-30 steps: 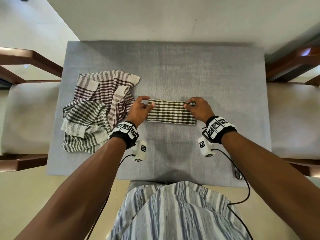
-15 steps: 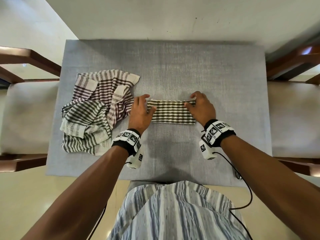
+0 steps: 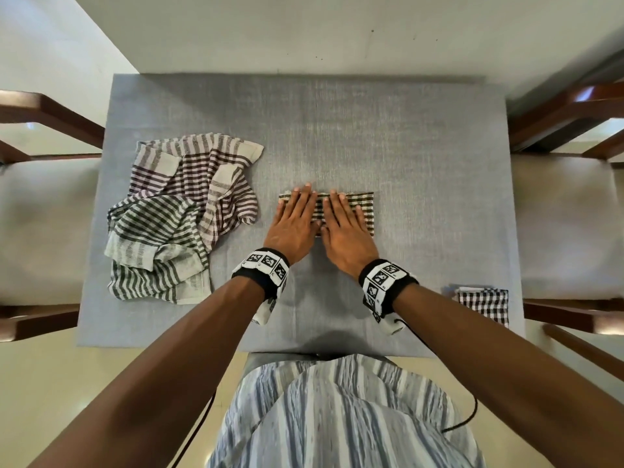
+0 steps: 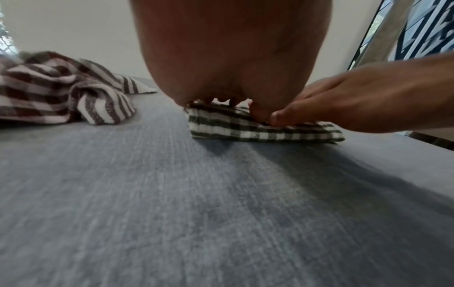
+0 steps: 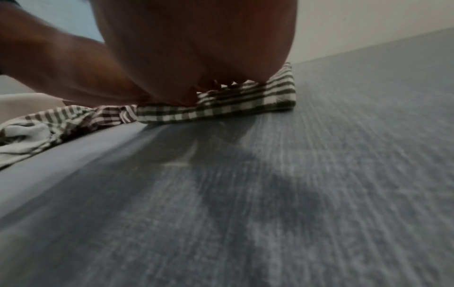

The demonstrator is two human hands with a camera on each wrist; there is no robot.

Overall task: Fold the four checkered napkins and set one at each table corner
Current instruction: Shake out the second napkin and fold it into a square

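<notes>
A green checkered napkin (image 3: 366, 211) folded into a narrow strip lies at the middle of the grey table (image 3: 371, 136). My left hand (image 3: 295, 217) presses flat on its left part and my right hand (image 3: 342, 221) presses flat beside it, fingers straight. The strip's right end shows uncovered. From the left wrist view the napkin (image 4: 245, 130) lies under both palms; the right wrist view shows its right end (image 5: 275, 97). Two unfolded napkins, brown-striped (image 3: 199, 170) and green-striped (image 3: 152, 244), lie crumpled at the left. A folded dark checkered napkin (image 3: 484, 304) sits at the near right corner.
Wooden chairs with pale seats stand at the left (image 3: 33, 211) and right (image 3: 570, 224) of the table. The far half of the grey cloth is bare. A pale wall lies beyond the far edge.
Both hands left the ends of the strip and came together over it, now lying flat with straight fingers. The view tilted down, bringing the near right napkin into sight.
</notes>
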